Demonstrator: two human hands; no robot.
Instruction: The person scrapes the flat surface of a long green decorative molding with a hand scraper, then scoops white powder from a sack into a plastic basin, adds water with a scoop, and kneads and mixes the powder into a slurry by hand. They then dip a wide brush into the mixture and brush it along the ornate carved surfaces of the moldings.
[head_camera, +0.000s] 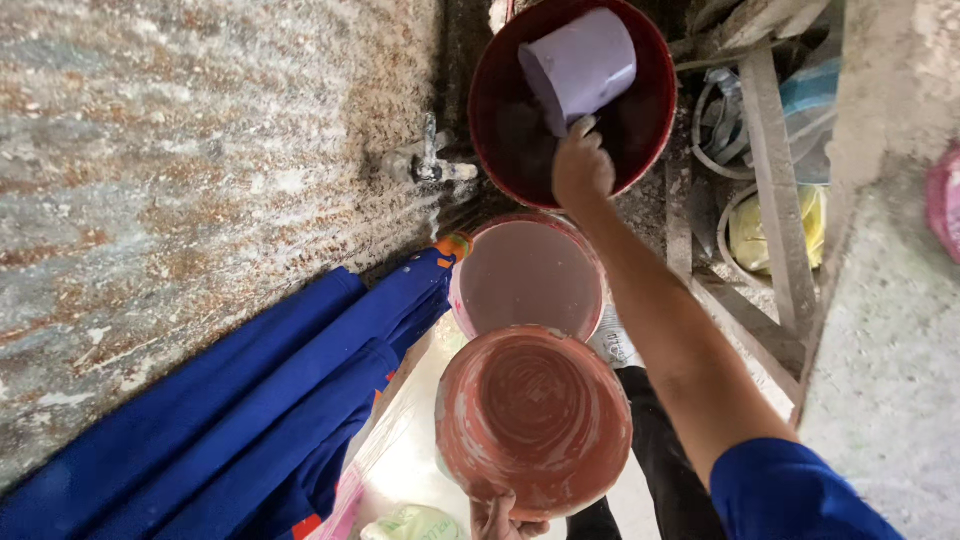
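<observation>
Right hand (582, 168) stretched forward over the red bucket (650, 130), fingers (583, 127) closed round the handle of a pale lilac scoop (580, 62). Scoop tilted, mouth turned down and left toward the bucket's dark inside, sitting within the bucket's rim. Blue sleeve (790, 490) on the upper arm, forearm bare.

Left hand (505, 520) low at the bottom edge, fingers (492, 516) curled under the near rim of a paint-smeared bowl (532, 415), gripping it. Bowl orange-brown with swirled streaks inside, held just this side of a pink bucket (470, 300). Pink bucket full of smooth mauve-grey liquid, standing between the bowl and the red bucket, almost touching the red one's near rim.

Metal tap (432, 165) jutting from the rough speckled wall (200, 150) at left, just beside the red bucket. Blue folded cloth (260, 400) leaning along the wall's foot, with an orange tip near the pink bucket. Wooden frame (775, 200) and a yellow bag (760, 235) to the right, then a concrete ledge (890, 330). Dark trouser leg (655, 460) beneath the bowl.
</observation>
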